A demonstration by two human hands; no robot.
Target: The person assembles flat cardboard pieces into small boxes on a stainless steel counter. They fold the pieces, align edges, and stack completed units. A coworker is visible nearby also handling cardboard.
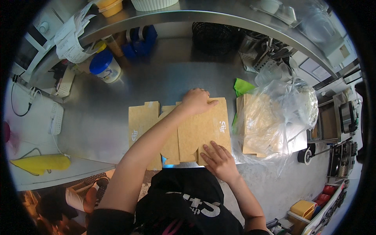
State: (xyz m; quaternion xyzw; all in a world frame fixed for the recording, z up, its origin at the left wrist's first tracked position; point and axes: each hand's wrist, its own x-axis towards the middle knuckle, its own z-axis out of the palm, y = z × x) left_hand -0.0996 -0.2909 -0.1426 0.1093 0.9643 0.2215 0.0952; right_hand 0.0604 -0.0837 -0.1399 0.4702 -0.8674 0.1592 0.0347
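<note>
A flat brown cardboard box blank point(203, 133) lies on the steel counter in front of me. My left hand point(197, 101) reaches across it, its fingers curled at the far edge and its thumb on the top face. Near the closest right corner, my right hand point(219, 158) rests on the board with its fingers spread. To the left, partly under my left forearm, is another flat cardboard piece point(144, 117) with a notched edge. Between the two, more layered cardboard point(169, 150) shows.
At the right, clear plastic point(270, 125) covers a stack of flat cardboard beside a green cloth point(243, 87). A blue-lidded tub point(105, 67) stands at the back left. Utensils in a holder point(268, 60) are at the back right. A steel shelf point(188, 16) crosses overhead. Another person point(80, 197) is low at the left.
</note>
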